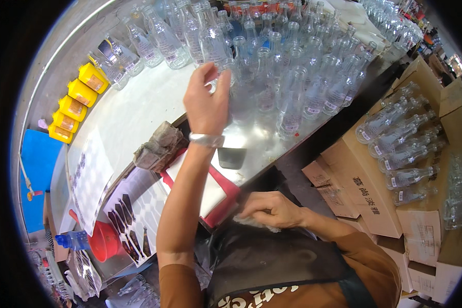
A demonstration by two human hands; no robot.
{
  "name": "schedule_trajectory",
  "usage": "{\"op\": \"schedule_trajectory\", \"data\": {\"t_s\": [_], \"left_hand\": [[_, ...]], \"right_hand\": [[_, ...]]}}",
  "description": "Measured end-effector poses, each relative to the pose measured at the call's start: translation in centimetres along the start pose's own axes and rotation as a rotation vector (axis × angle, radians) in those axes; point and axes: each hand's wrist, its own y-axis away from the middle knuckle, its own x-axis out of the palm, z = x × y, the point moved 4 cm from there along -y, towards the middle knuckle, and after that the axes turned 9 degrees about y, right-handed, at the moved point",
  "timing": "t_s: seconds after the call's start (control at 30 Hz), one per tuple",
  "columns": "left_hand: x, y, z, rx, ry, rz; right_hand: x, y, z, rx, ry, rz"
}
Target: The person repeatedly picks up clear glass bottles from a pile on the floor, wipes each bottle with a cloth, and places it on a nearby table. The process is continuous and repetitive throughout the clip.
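My left hand (206,100) is stretched out over the metal worktable. Its thumb and fingers are curved and apart, right in front of a clear glass bottle (213,43). I see no bottle held in it. Low against my dark apron, my right hand (272,209) is closed around a whitish cloth (256,223), most of which is hidden. Many upright clear bottles with small printed marks crowd the table's far side; one bottle (292,102) stands at the front of the group. A red pad with a white folded cloth (210,195) lies beside my left forearm.
A grey, worn block (160,148) and a small dark block (232,158) rest near the table edge. Yellow containers (82,92) line the left side. Cardboard boxes (362,174) with bottles lying in them stand at right. A red basin (103,241) is at lower left.
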Motion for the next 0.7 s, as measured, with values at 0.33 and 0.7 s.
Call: {"op": "schedule_trajectory", "data": {"t_s": [0.33, 0.7], "left_hand": [[1.4, -0.2, 4.2, -0.016, -0.056, -0.156], [-21.5, 10.4, -4.8, -0.147, 0.750, -0.206]], "right_hand": [[-1.3, -0.7, -0.5, -0.074, -0.043, 0.002], [-0.7, -3.8, 2.8, 0.051, -0.277, -0.063]]}}
